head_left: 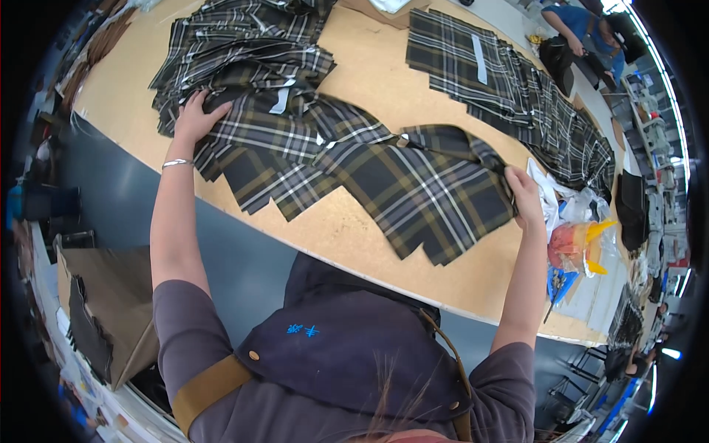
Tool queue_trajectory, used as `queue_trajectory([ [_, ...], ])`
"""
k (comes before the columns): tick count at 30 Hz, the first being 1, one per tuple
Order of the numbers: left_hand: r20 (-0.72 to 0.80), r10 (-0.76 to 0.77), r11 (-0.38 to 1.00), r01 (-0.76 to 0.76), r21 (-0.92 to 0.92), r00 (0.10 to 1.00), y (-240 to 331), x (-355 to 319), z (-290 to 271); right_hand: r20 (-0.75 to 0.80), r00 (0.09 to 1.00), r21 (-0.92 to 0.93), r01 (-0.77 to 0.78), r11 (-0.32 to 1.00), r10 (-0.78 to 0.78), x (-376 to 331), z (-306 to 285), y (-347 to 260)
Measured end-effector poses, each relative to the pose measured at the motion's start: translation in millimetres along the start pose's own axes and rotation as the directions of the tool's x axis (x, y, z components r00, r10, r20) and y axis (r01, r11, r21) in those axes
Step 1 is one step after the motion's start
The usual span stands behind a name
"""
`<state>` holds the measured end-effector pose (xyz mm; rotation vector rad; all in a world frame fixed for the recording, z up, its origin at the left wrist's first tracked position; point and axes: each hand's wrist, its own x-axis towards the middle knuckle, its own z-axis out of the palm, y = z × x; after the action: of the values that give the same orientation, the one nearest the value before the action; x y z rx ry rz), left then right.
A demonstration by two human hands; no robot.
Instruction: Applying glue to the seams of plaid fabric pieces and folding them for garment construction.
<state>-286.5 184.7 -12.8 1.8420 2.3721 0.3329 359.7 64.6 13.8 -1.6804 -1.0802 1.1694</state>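
A cut piece of plaid cloth (421,184), dark with olive and white stripes, stretches across the table in front of me. Its right edge is pinched in my right hand (524,193), whose fingertips are partly hidden by the fabric. At the other end, my left hand (196,122) lies with thumb and fingers spread on plaid layers beside a large rumpled pile of plaid pieces (236,55). Small white tags (281,98) show on the cloth. More plaid layers poke out underneath, between my hands.
The tan tabletop (281,236) ends close to my apron (354,354). A second plaid stack (509,81) lies at the far right. Near my right hand stand a reddish container (567,247) with yellow handles and clear plastic. Another person (591,40) works at the far right.
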Motion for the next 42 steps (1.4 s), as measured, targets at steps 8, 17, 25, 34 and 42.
queue_trajectory([
  [8,0.262,0.626,0.714,-0.404,-0.571,0.735,118.6,-90.8,-14.4,-0.049,0.930,-0.322,0.331,0.887,-0.365,-60.8,75.3,20.4],
  [17,0.043,0.607,0.794,-0.604,-0.069,0.793,128.2,-111.8,-8.7,-0.440,0.896,0.464,0.278,0.841,-0.054,-68.8,-26.0,-18.7],
  [25,-0.834,0.483,0.647,-0.751,0.134,0.266,184.1,-85.5,-140.6,-0.478,0.798,0.417,0.574,0.705,-0.367,-52.2,-96.1,-126.8],
  [34,-0.030,0.766,0.643,-0.765,0.026,0.643,155.2,-202.3,-81.7,-0.173,0.984,0.316,0.089,0.944,-0.034,-45.1,-86.2,-16.7],
  [42,0.114,0.806,0.583,-0.746,-0.323,0.580,190.8,-228.4,-43.5,0.011,0.815,-0.462,0.517,0.720,-0.579,-89.9,49.7,-22.7],
])
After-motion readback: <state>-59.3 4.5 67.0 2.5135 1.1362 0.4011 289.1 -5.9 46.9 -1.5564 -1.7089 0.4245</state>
